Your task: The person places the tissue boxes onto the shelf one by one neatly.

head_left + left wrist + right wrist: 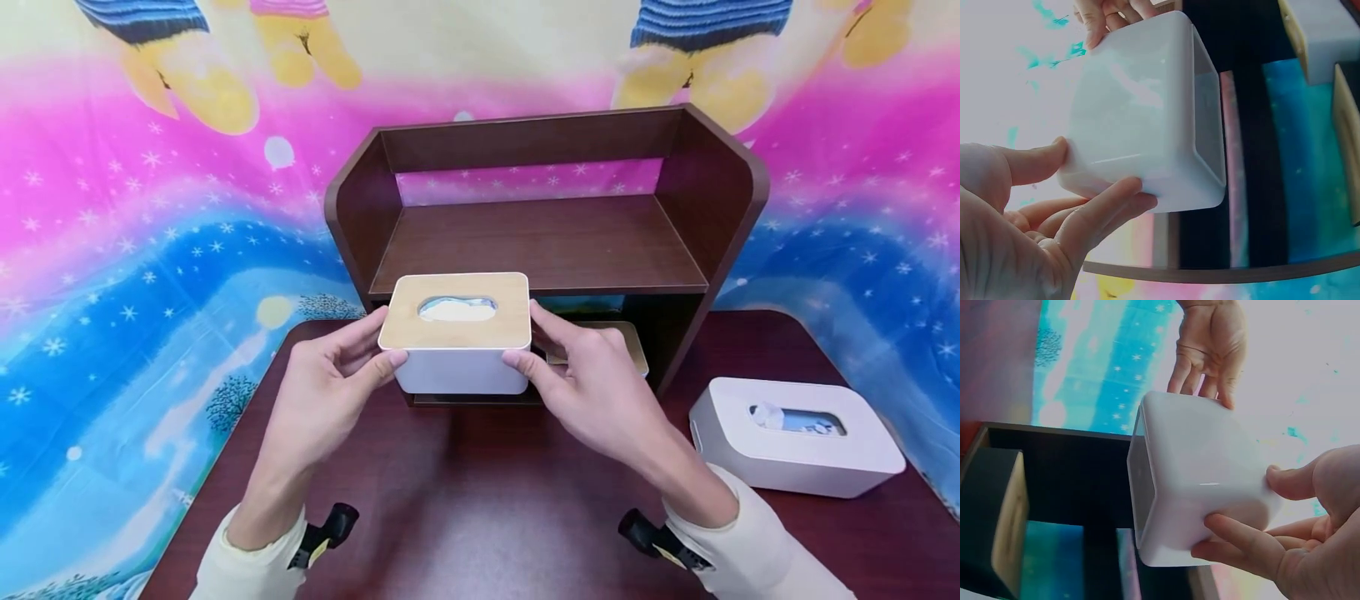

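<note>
Both hands hold a white tissue box (465, 371) with a light wooden lid, in front of the shelf. Its oval lid slot shows something pale inside. My left hand (318, 396) grips the left end, thumb at the front corner and fingers along the side. At the opposite end, my right hand (600, 387) grips it the same way. In the left wrist view, the box's white wall (1129, 106) is pinched between thumb and fingers, and its underside looks hollow. The right wrist view shows the right-hand fingertips (1222, 525) against the white side.
A dark brown two-level shelf (540, 242) stands at the back of the dark red table (480, 500). Another wooden-lidded box (633, 346) sits in its lower compartment, partly hidden by the right hand. An all-white tissue box (795, 433) lies at right. A patterned cloth (135, 275) hangs behind.
</note>
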`<state>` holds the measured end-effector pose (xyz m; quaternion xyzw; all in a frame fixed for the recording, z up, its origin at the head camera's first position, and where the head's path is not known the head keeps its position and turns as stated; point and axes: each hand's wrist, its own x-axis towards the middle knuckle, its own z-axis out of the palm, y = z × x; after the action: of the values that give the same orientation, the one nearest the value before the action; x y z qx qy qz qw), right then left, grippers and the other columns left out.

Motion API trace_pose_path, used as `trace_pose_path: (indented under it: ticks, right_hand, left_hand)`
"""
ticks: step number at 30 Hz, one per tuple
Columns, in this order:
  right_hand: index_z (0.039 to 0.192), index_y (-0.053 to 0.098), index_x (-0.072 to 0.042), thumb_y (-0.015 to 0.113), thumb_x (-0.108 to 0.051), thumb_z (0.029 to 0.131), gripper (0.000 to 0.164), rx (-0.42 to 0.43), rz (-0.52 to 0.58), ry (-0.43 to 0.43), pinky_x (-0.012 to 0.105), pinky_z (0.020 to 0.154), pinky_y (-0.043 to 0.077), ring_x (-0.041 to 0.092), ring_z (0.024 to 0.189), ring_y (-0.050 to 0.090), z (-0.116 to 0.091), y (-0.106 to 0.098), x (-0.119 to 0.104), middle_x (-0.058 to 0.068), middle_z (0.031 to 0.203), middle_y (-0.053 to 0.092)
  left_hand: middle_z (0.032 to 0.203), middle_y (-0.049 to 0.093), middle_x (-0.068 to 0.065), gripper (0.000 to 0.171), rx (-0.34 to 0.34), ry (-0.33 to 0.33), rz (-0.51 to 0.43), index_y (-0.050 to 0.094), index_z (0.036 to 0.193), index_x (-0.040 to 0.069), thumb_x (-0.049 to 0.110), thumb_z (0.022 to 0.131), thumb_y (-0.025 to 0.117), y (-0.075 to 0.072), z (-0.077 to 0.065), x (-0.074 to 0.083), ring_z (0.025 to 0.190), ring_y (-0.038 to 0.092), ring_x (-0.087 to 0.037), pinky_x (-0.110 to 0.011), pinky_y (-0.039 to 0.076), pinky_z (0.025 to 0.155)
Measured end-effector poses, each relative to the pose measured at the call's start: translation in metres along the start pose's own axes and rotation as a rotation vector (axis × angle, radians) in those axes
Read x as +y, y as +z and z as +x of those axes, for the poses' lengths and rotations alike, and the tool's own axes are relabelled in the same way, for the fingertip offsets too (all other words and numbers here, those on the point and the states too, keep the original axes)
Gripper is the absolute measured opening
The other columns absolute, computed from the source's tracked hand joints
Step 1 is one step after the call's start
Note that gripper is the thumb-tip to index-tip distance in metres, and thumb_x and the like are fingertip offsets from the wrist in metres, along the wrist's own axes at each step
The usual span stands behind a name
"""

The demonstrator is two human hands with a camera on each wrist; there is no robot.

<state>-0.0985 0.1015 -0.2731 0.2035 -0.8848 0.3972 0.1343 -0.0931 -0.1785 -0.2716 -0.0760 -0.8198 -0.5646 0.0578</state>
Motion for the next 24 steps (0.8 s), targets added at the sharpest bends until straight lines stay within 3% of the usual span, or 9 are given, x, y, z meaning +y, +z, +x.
trace_pose_path:
  ticks: [3,8,11,14,19,23,24]
  right_hand:
    - [0.158,0.054,-0.01,0.078,-0.033,0.101,0.066,-0.005,-0.036,-0.009,0.029,0.066,0.055,0.012,0.083,0.076,0.005,-0.006,-0.006,0.007,0.119,0.082]
    - [0.16,0.052,-0.013,0.076,-0.034,0.102,0.066,-0.014,-0.056,-0.017,0.03,0.066,0.053,0.011,0.081,0.074,0.013,-0.015,-0.017,0.006,0.12,0.082]
    - [0.16,0.052,-0.014,0.076,-0.034,0.102,0.066,-0.014,-0.044,-0.024,0.036,0.078,0.062,0.012,0.098,0.079,0.017,-0.019,-0.022,0.006,0.131,0.078]
    - [0.16,0.051,-0.012,0.075,-0.035,0.103,0.066,-0.012,-0.042,-0.018,0.042,0.089,0.064,0.015,0.113,0.078,0.022,-0.025,-0.027,0.007,0.14,0.072]
    - [0.161,0.05,-0.017,0.073,-0.039,0.103,0.066,-0.008,-0.052,0.013,0.038,0.078,0.059,0.019,0.106,0.08,0.033,-0.034,-0.033,0.005,0.142,0.072]
    - [0.16,0.052,-0.018,0.075,-0.037,0.103,0.065,0.004,-0.01,0.022,0.041,0.091,0.065,0.02,0.115,0.079,0.046,-0.035,-0.033,0.004,0.142,0.073]
    - [0.16,0.053,-0.017,0.076,-0.035,0.102,0.064,0.008,0.006,0.018,0.042,0.099,0.064,0.018,0.125,0.074,0.05,-0.034,-0.033,0.002,0.149,0.067]
  left_hand:
    - [0.149,0.067,-0.01,0.062,0.001,0.016,0.022,0.054,0.158,0.016,0.019,0.101,0.077,-0.005,0.002,0.008,0.119,0.076,-0.02,-0.029,0.062,0.093]
    - [0.148,0.068,-0.008,0.062,0.006,0.034,0.029,0.055,0.158,0.015,0.02,0.1,0.078,-0.011,0.004,0.021,0.12,0.076,-0.018,-0.028,0.062,0.093]
    - [0.15,0.067,-0.007,0.063,0.006,0.041,0.038,0.053,0.159,0.016,0.022,0.101,0.077,-0.015,0.005,0.028,0.123,0.075,-0.019,-0.027,0.061,0.093]
    - [0.15,0.067,-0.006,0.063,0.013,0.055,0.044,0.053,0.159,0.016,0.023,0.101,0.077,-0.018,0.007,0.035,0.123,0.075,-0.019,-0.026,0.061,0.093]
    - [0.147,0.07,-0.007,0.061,0.044,0.09,0.024,0.056,0.157,0.015,0.023,0.1,0.078,-0.021,0.017,0.045,0.118,0.077,-0.016,-0.025,0.062,0.09]
    - [0.148,0.068,-0.006,0.06,0.063,0.083,0.017,0.057,0.157,0.018,0.024,0.101,0.077,-0.022,0.029,0.05,0.12,0.077,-0.018,-0.024,0.062,0.09]
    - [0.149,0.068,-0.005,0.06,0.065,0.074,0.016,0.057,0.157,0.019,0.025,0.101,0.077,-0.022,0.032,0.05,0.12,0.076,-0.018,-0.024,0.063,0.091]
